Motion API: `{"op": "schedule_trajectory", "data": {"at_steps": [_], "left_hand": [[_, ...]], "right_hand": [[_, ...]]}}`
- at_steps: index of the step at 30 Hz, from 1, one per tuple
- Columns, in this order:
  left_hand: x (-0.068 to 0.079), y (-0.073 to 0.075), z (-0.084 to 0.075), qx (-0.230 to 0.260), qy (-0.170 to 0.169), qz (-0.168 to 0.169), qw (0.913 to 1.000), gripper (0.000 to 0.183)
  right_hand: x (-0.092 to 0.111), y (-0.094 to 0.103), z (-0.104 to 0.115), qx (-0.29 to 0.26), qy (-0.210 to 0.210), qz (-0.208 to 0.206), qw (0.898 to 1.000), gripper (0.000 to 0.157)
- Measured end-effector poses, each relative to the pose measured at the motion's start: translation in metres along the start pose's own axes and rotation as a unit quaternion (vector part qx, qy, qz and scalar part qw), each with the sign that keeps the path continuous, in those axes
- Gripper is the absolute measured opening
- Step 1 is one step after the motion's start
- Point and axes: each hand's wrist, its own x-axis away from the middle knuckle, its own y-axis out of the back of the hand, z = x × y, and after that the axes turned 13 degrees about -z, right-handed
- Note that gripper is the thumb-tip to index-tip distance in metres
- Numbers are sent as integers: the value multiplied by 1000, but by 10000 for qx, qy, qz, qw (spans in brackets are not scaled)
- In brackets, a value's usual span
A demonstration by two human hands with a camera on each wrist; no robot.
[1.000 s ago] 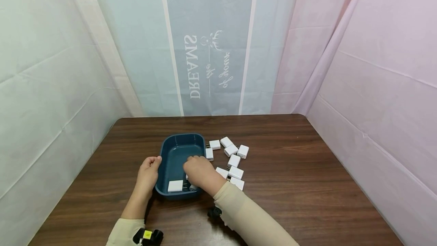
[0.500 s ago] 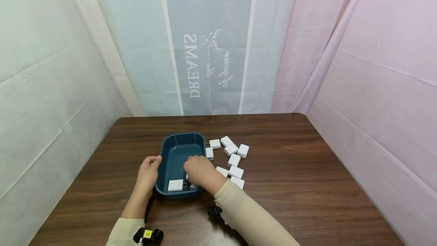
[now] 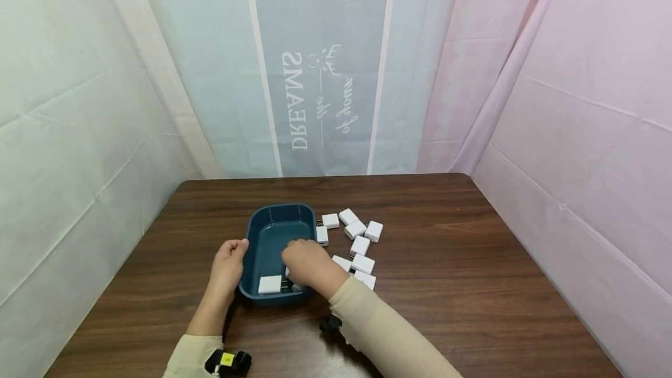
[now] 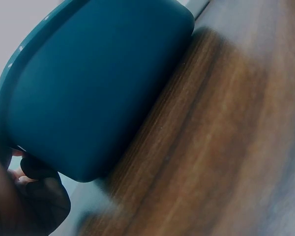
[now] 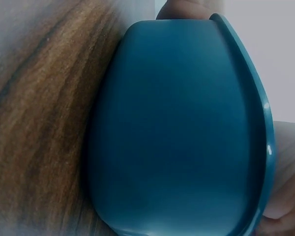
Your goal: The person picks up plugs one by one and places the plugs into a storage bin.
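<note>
A dark teal plastic basin [image 3: 270,232] stands on the wooden table, left of centre. My left hand [image 3: 228,264] pinches its left rim; in the left wrist view, fingers [image 4: 44,196] sit at the basin's outer wall [image 4: 93,88]. Over the basin's right rim reaches my right hand [image 3: 310,264], fingers curled down inside. A white edge of a charger plug [image 3: 287,272] shows beside them; the fingertips are hidden. Another white charger plug [image 3: 270,284] lies in the near end, its prongs pointing right. The right wrist view has mostly the basin's outer wall [image 5: 172,128].
Several white charger plugs [image 3: 360,246] lie scattered on the table [image 3: 472,284] to the right of the basin, two of them [image 3: 322,236] close against its side. Fabric curtains [image 3: 325,74] hang behind and at both sides of the table.
</note>
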Motion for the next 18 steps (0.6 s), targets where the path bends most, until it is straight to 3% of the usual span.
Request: {"op": "schedule_trajectory", "data": {"at_steps": [8, 18], "left_hand": [[0, 0, 0, -54, -10, 6, 10000, 47], [-1, 0, 0, -7, -42, 17, 10000, 46]], "right_hand": [[-1, 2, 0, -94, -51, 45, 9999, 6], [0, 22, -4, -419, -114, -107, 9990, 9]]}}
